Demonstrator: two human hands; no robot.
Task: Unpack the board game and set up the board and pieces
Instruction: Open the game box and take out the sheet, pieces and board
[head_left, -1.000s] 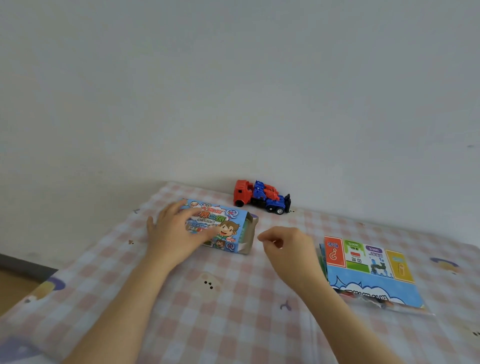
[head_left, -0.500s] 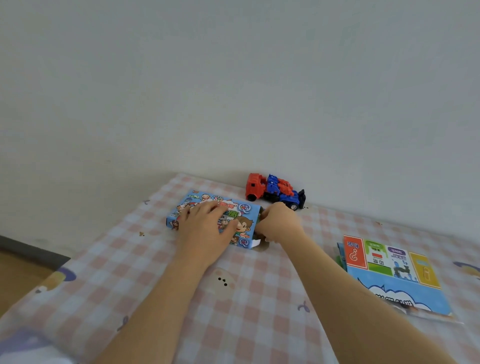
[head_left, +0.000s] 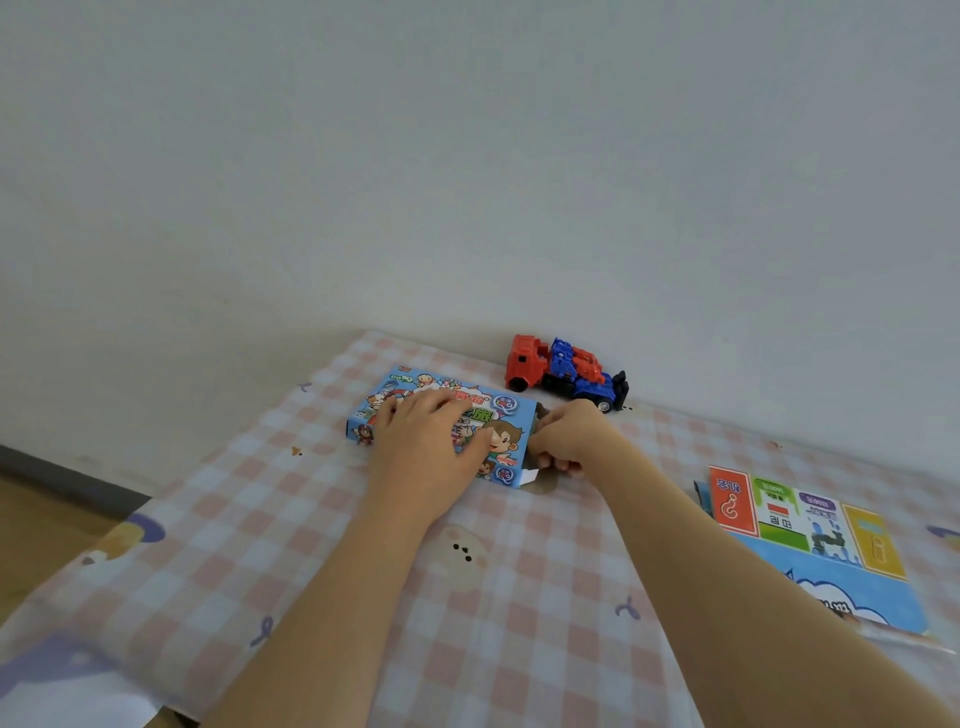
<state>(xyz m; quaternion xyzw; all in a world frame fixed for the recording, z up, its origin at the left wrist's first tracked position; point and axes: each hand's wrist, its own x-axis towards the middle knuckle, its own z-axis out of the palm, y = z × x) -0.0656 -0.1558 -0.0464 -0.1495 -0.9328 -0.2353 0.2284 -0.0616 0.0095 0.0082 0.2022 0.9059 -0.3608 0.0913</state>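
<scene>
Now that the right hand (head_left: 569, 441), curled with its hold hidden, has reached the blue cardboard game box (head_left: 506, 439), the flat left hand (head_left: 426, 441) pins it for emptying.

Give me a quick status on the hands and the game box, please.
Left hand flat on game box. Right hand curled at its open end, grip hidden. Toy truck behind box, not touching.

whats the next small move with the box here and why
Probably draw the right hand back to the right, sliding out whatever is left inside. The left hand lies flat on the game box, pinning it, and the right hand's curled fingers are at its open end. The folded board already lies out to the right. What the fingers hold is hidden.
</scene>
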